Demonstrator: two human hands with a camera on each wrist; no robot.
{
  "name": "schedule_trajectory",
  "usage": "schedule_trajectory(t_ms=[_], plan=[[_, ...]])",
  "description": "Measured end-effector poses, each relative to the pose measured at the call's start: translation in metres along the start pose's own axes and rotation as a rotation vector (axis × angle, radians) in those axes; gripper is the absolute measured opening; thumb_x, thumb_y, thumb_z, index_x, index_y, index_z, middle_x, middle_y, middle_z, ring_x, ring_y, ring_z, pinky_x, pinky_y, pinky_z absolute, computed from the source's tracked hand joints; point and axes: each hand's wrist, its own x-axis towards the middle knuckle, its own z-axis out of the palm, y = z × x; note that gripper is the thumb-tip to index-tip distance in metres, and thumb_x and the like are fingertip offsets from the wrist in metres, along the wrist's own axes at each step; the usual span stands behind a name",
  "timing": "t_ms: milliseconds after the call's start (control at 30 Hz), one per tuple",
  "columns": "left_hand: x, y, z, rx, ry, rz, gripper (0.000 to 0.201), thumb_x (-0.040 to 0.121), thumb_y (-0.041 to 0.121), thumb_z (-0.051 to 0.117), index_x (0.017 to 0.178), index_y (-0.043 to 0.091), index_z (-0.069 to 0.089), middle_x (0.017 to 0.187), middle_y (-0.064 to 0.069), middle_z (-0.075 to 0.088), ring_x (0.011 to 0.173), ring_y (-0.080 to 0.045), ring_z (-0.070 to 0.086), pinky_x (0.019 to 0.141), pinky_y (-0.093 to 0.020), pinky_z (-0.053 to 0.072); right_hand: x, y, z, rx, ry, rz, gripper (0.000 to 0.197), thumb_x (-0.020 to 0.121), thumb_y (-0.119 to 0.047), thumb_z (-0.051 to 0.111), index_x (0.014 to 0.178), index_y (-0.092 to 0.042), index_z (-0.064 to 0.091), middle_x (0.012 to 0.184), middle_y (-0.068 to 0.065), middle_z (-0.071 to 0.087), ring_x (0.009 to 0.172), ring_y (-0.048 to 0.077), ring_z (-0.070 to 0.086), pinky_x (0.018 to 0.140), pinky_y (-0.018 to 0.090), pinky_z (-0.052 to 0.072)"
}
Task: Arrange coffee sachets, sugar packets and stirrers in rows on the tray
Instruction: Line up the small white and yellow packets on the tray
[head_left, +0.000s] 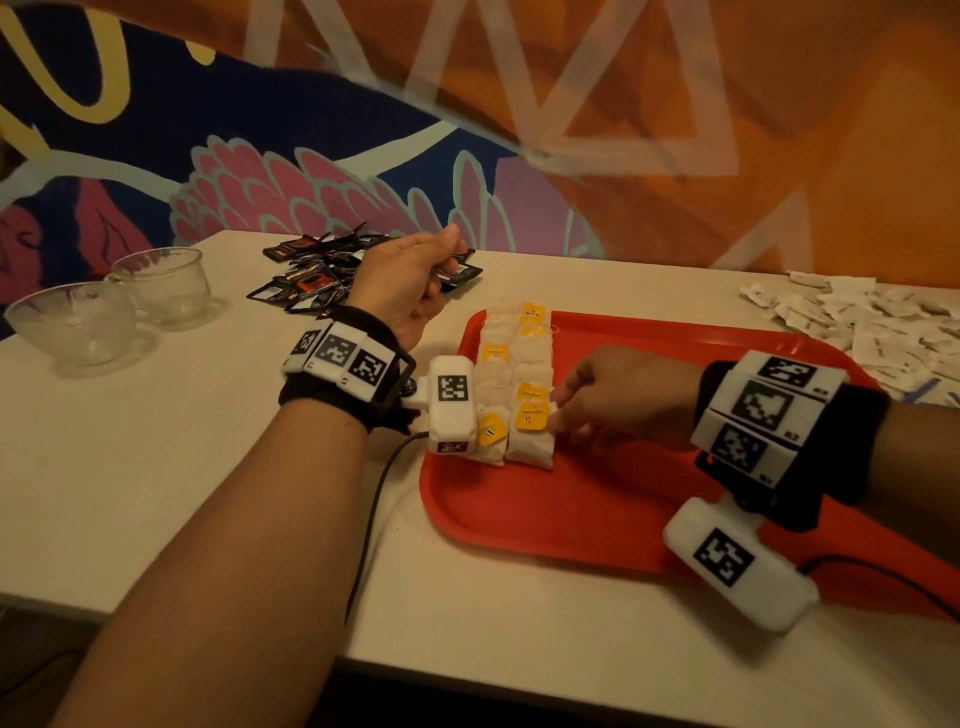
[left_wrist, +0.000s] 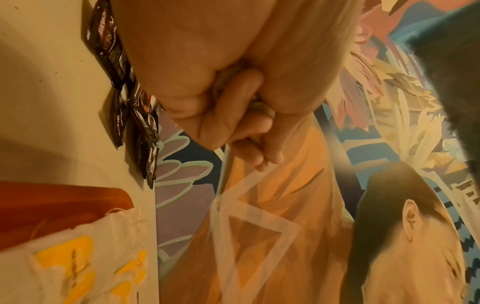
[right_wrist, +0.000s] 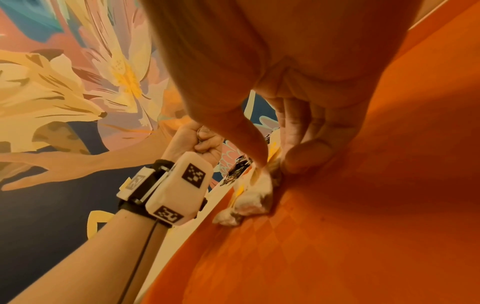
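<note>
1. The white table runs along a painted wall and carries everything else.
2. The red tray lies at the table's near edge, under the right forearm.
3. A loose pile of white sugar packets covers the far right of the table, well apart from both hands.
4. A heap of black coffee sachets lies at the far edge, left of the tray and just beside the left hand.
5. Two rows of white tea bags with yellow tags run front to back along the tray's left side, between the two wrists.
6. Two clear glass cups stand at the far left, well apart from the hands.
7. The left hand hangs above the table beyond the tray's far left corner, fingers curled into a fist around a black sachet; the left wrist view shows the fingers folded tight against the palm.
8. The right hand rests low over the tray, and its thumb and fingertips pinch the right edge of the nearest tea bag in the right-hand row.
</note>
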Motion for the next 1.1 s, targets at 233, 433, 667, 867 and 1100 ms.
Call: schedule_trajectory(t_ms=[233, 433, 667, 867, 1100], plan=[[-0.003, 0.003, 0.002, 0.007, -0.043, -0.033, 0.028, 0.1, 0.037, 0.056, 0.093, 0.012, 0.067, 0.067, 0.005, 0.052, 0.047, -0.004, 0.036, 0.037, -0.015, 0.025, 0.0, -0.001, -0.018, -0.052, 0.064, -0.085, 0.021, 0.085, -0.009, 0.072, 0.1, -0.017, 0.059, 0.092, 0.015, 0.074, 0.078, 0.02, 0.068, 0.058, 0.028, 0.046], [-0.012, 0.006, 0.01, 0.078, -0.26, -0.128, 0.063, 0.1, 0.062, 0.03, 0.102, 0.012, 0.067, 0.063, 0.0, 0.052, 0.044, -0.007, 0.038, 0.035, -0.016, 0.023, 0.005, -0.021, -0.039, 0.066, 0.254, -0.387, 0.014, 0.084, -0.011, 0.073, 0.091, -0.018, 0.064, 0.085, 0.007, 0.068, 0.076, 0.019, 0.063, 0.055, 0.031, 0.047], [-0.021, 0.006, 0.025, 0.167, -0.494, -0.16, 0.08, 0.093, 0.074, 0.016, 0.12, 0.01, 0.057, 0.065, -0.006, 0.051, 0.04, -0.01, 0.04, 0.031, -0.016, 0.028, 0.009, -0.036, -0.032, 0.277, 0.363, -0.501, 0.026, 0.08, -0.037, 0.078, 0.092, -0.016, 0.07, 0.086, 0.002, 0.072, 0.074, 0.012, 0.067, 0.052, 0.021, 0.045], [-0.023, 0.003, 0.032, 0.185, -0.461, -0.098, 0.065, 0.095, 0.068, 0.022, 0.11, 0.015, 0.055, 0.064, -0.006, 0.053, 0.04, -0.012, 0.043, 0.03, -0.016, 0.029, 0.018, -0.034, -0.029, 0.374, 0.358, -0.493, 0.02, 0.075, -0.013, 0.084, 0.087, -0.017, 0.069, 0.077, 0.003, 0.072, 0.066, 0.01, 0.065, 0.051, 0.021, 0.044], [-0.02, -0.003, 0.031, 0.193, -0.441, 0.034, 0.046, 0.087, 0.053, 0.054, 0.108, 0.013, 0.064, 0.074, -0.01, 0.056, 0.04, -0.009, 0.04, 0.031, -0.018, 0.024, 0.019, -0.028, -0.043, 0.594, 0.321, -0.571, 0.02, 0.083, 0.004, 0.071, 0.092, -0.012, 0.064, 0.088, 0.013, 0.068, 0.077, 0.021, 0.069, 0.063, 0.029, 0.054]])
